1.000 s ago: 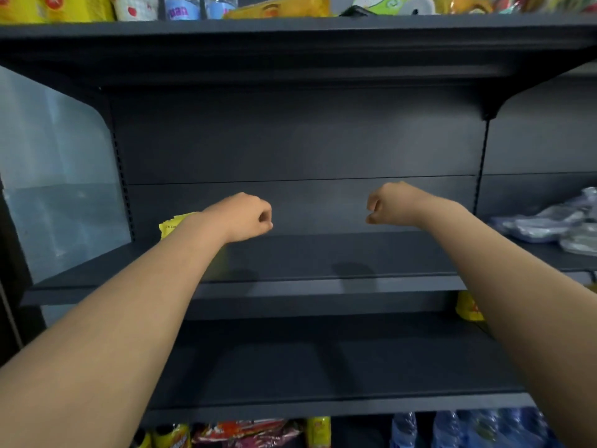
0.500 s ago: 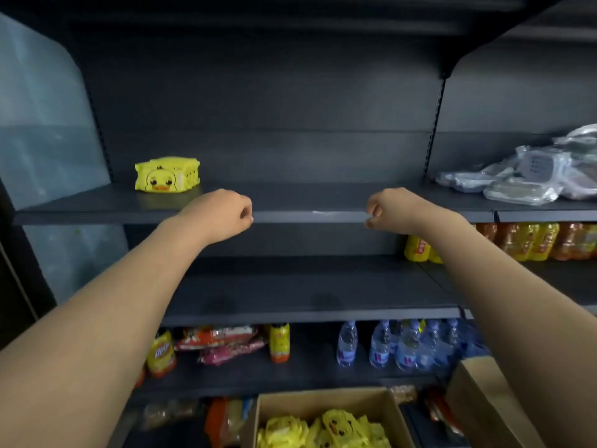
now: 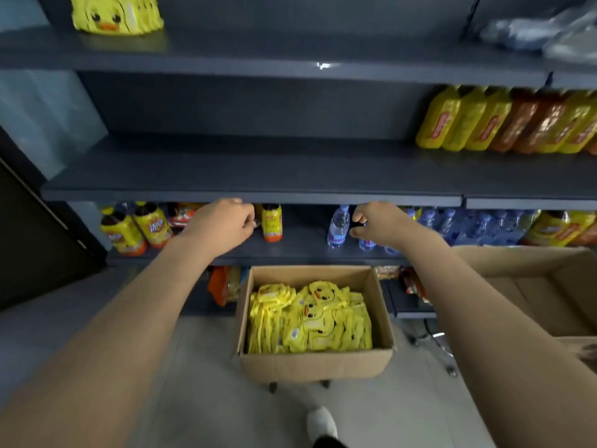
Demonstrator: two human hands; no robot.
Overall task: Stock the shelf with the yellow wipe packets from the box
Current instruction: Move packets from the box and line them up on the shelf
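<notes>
Below the dark grey metal shelf [image 3: 290, 56], where one bundle of yellow duck-faced wipe packets [image 3: 116, 14] sat at far left, the head view had swung down to the open brown cardboard box [image 3: 316, 362], full of more packets. Both hands had lowered towards it: left hand [image 3: 223, 224] grip curled on nothing, right hand [image 3: 379, 223] grip loosely spread, empty. Another pickup seemed next.

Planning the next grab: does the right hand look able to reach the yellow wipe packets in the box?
Likely yes: the right hand holds nothing, the box stands open below it, and the yellow wipe packets lie uncovered.
</notes>
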